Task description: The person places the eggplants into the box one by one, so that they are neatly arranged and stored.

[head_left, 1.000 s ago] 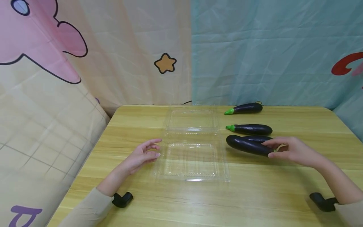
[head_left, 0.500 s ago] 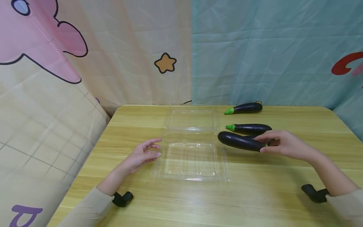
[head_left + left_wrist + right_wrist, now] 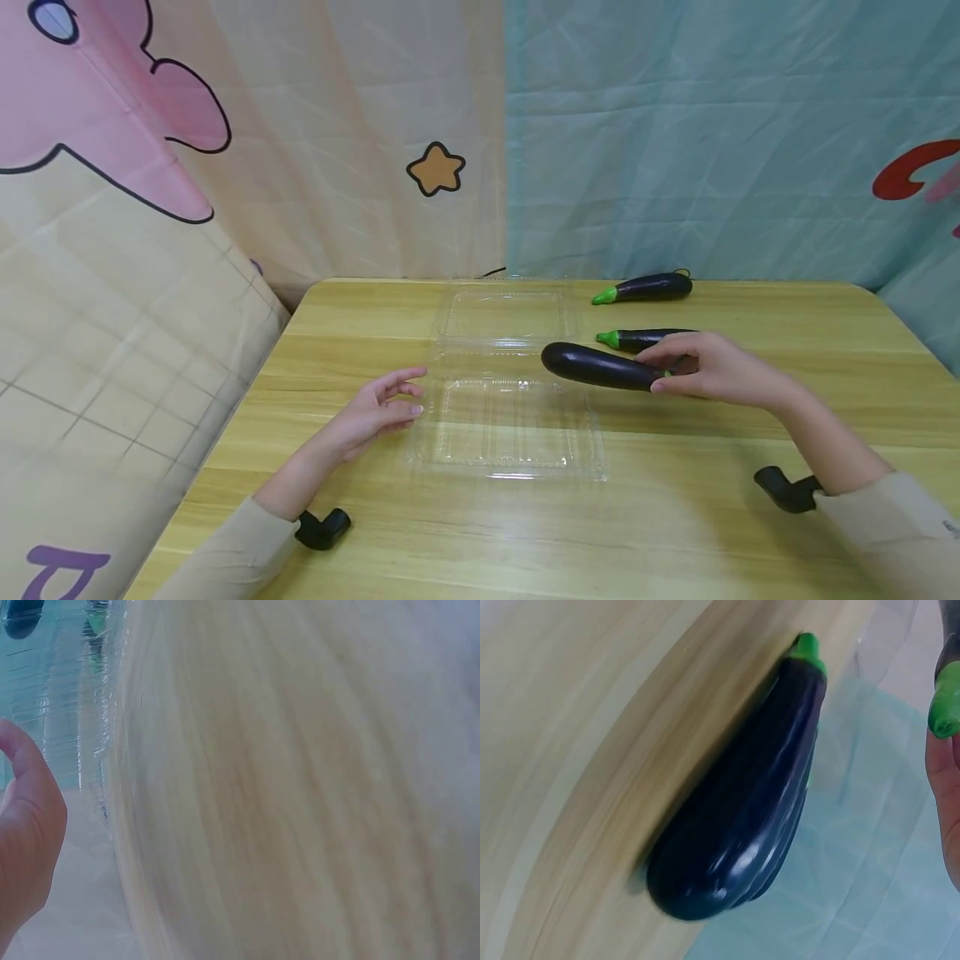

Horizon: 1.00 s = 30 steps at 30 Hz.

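Clear container [image 3: 512, 476], lid [image 3: 508, 315] laid back
Right grip [image 3: 712, 368] pinches an eggplant [image 3: 596, 365] near it; left grip [image 3: 371, 414] relaxed alongside.

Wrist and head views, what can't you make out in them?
Head view: blunt end of the second-farthest eggplant, hidden by the right hand.
Right wrist view: most of the held eggplant, cut off by the right edge.
Same view: whatever lies behind the front eggplant, largely hidden by it.
Left wrist view: most of the left hand, cut off by the left edge.
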Each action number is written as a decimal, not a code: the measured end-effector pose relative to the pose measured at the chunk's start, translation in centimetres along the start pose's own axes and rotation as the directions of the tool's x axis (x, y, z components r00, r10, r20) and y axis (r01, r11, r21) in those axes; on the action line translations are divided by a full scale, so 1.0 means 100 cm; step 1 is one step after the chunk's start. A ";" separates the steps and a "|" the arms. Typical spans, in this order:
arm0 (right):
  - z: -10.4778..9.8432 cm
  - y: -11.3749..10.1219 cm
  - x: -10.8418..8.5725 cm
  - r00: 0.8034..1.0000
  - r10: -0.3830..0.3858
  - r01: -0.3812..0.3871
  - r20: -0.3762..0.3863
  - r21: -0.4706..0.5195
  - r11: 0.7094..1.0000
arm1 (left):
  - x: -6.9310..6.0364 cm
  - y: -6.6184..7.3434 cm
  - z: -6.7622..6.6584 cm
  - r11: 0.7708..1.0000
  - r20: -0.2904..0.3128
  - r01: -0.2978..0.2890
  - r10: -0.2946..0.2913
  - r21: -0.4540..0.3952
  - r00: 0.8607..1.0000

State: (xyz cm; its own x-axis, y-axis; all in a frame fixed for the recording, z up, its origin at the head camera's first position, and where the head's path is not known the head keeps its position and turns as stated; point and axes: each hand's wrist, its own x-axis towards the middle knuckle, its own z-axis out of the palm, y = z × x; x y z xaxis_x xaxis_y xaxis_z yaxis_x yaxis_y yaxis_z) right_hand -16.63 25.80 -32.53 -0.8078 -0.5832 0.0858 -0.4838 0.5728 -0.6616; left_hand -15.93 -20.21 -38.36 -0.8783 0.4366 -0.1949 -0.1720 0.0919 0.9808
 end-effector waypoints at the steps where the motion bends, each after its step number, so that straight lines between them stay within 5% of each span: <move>1: 0.001 -0.001 0.003 1.000 -0.011 0.011 0.000 -0.003 1.000 | 0.000 0.000 0.000 1.000 0.001 -0.003 0.003 -0.001 1.000; 30: 0.037 -0.024 0.077 0.981 -0.135 0.135 0.139 0.007 0.991 | 0.001 -0.002 -0.002 1.000 0.002 -0.006 0.006 -0.020 1.000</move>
State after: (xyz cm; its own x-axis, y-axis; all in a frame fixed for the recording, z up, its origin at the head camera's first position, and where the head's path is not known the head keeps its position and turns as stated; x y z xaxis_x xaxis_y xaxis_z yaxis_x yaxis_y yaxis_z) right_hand -20.42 17.85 -33.07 -0.6808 -0.7291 0.0700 -0.5862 0.4851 -0.6488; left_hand -16.05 -20.35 -38.62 -0.8784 0.4390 -0.1890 -0.1758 0.0710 0.9819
